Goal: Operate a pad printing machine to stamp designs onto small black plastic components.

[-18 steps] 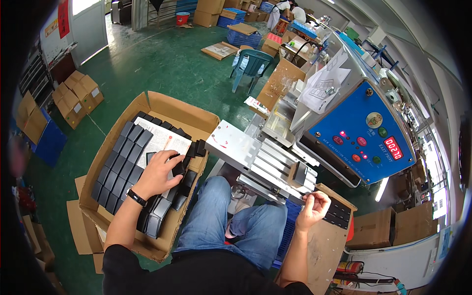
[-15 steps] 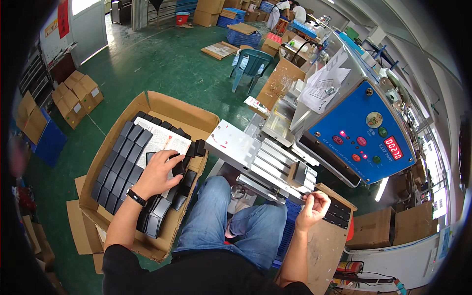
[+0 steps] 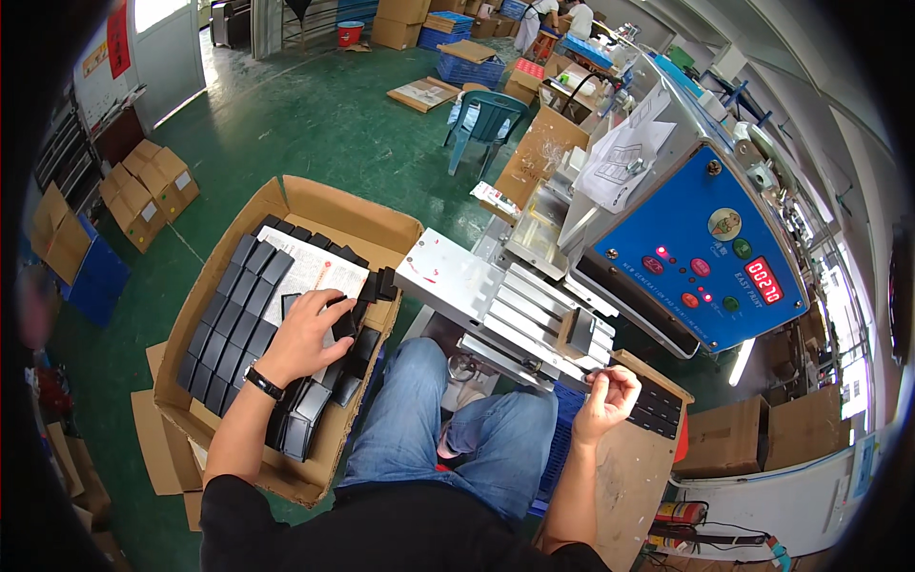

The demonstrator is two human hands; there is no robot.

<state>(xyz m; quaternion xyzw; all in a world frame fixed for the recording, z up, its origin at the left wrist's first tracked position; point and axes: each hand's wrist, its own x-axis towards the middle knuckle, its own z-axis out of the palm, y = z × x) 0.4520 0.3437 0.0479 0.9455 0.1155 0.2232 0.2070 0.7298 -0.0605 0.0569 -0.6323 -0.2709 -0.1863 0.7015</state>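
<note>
On the left, my left hand (image 3: 297, 341) reaches into an open cardboard box (image 3: 172, 367), its thumb and fingers curved around a small black case (image 3: 344, 325). Rows of similar black cases (image 3: 226, 319) fill the box, and a printed white sheet (image 3: 315, 269) lies on top of them. My right hand (image 3: 608, 405) is closed in a pinch beside the near end of a metal slide; what its fingertips hold is too small to make out. Just beyond those fingers, a black piece (image 3: 580, 333) stands against a brown block on the grooved metal bed (image 3: 524, 307).
A machine with a blue control panel (image 3: 705, 253) rises at the right. Below my right hand is a wooden board (image 3: 620, 477) bearing several black pieces (image 3: 656, 412). Cartons (image 3: 720, 439) stand at the far right. Beyond are a green chair (image 3: 484, 122) and two people.
Both hands keep nearly the same places and poses. The view has shifted slightly, with the machine appearing a little further left and lower.
</note>
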